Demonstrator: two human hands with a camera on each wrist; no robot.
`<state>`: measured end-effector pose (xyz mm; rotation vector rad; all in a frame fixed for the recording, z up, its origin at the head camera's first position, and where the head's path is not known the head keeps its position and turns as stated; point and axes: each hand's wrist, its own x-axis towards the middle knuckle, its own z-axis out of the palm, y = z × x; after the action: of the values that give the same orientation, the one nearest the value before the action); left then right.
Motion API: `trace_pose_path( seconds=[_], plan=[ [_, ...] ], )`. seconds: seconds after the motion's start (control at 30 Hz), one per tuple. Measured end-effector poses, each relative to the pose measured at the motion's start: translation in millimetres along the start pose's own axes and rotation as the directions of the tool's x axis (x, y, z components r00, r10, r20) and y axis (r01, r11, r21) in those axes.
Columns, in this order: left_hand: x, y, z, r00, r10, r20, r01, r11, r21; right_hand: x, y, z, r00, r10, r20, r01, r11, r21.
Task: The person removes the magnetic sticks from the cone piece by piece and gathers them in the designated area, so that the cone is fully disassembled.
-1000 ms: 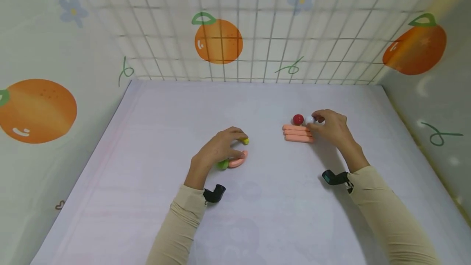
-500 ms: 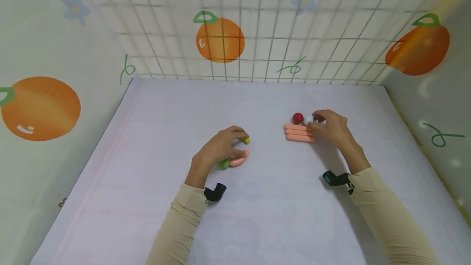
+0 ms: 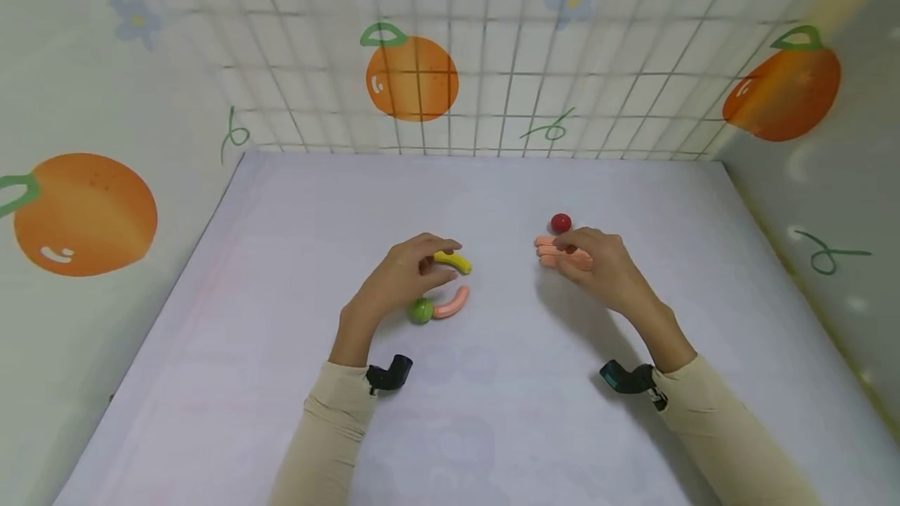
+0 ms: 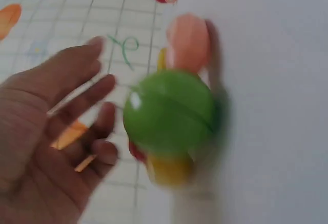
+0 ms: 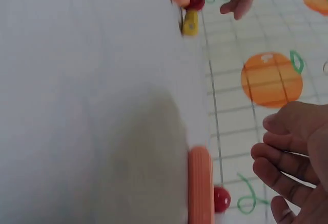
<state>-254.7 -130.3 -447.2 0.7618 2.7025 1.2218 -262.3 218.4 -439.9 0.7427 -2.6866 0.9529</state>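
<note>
Our left hand (image 3: 401, 276) has its fingers apart, just touching the yellow piece (image 3: 453, 261) beside the green ball (image 3: 421, 311). Our right hand (image 3: 594, 264) rests on the pink sticks (image 3: 551, 250), fingers loose. We should pinch gently so nothing rolls away.

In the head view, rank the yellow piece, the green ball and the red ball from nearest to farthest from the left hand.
1. Yellow piece, at the left hand's fingertips.
2. Green ball, just below the hand, on the near side.
3. Red ball, far off to the right, beyond the right hand.
</note>
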Motion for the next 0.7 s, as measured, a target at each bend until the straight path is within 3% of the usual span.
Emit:
trace_pose_path(
  seconds=[0.1, 0.27, 0.53, 0.7],
  plan=[
    [-13.9, -10.1, -4.3, 0.995, 0.005, -0.095, -0.006, 1.000, -0.009, -1.7, -14.0, 10.9, 0.996, -0.092, 0.007, 0.092, 0.995, 0.032],
    [-29.0, -18.1, -6.4, 0.990, -0.031, -0.135, 0.035, 0.999, 0.027, -3.0, -35.9, 27.9, 0.983, -0.183, 0.019, 0.183, 0.983, 0.011],
    [-35.3, -15.6, -8.2, 0.994, -0.103, -0.020, 0.103, 0.995, 0.004, -2.1, -59.1, 54.5, 0.954, -0.294, 0.054, 0.296, 0.955, -0.034],
    [-39.9, -17.3, -13.0, 0.992, -0.116, 0.053, 0.119, 0.992, -0.052, 2.4, -67.3, 66.6, 0.949, -0.305, 0.081, 0.309, 0.950, -0.044]
  ],
)
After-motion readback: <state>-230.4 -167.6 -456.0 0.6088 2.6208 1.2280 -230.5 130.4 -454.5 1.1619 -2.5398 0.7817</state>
